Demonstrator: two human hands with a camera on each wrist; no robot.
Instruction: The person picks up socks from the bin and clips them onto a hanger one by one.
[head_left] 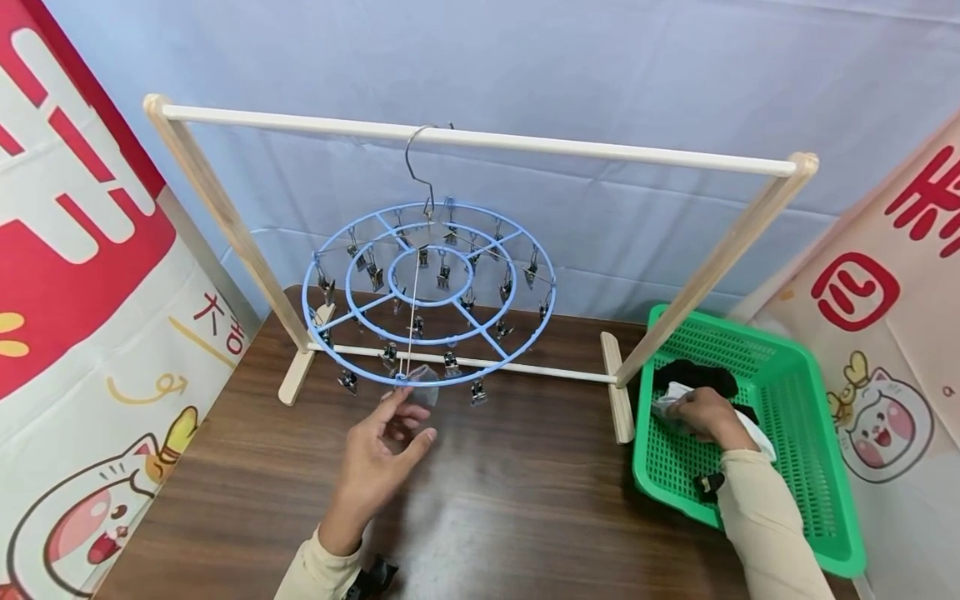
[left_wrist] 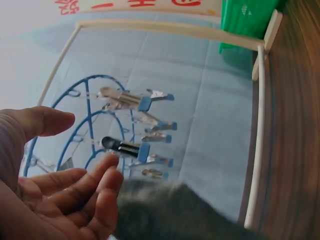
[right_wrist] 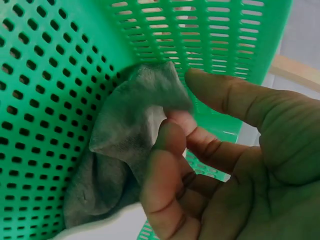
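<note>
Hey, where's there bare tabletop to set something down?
Bare tabletop lies between the left hand and the green basket, nearer than the rack's lower bar, and again left of that hand. Crowded: the basket around the right hand and dark cloth.

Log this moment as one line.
left hand: near blue hanger; right hand: inside green basket, at grey cloth; blue hanger: on wooden rack

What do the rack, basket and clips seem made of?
Rack: likely pale matte wood; faint grain on the uprights.
Basket: probably molded green plastic; regular slots, slight sheen.
Clips: shiny metal, by reflections; blue tips maybe plastic or rubber.
</note>
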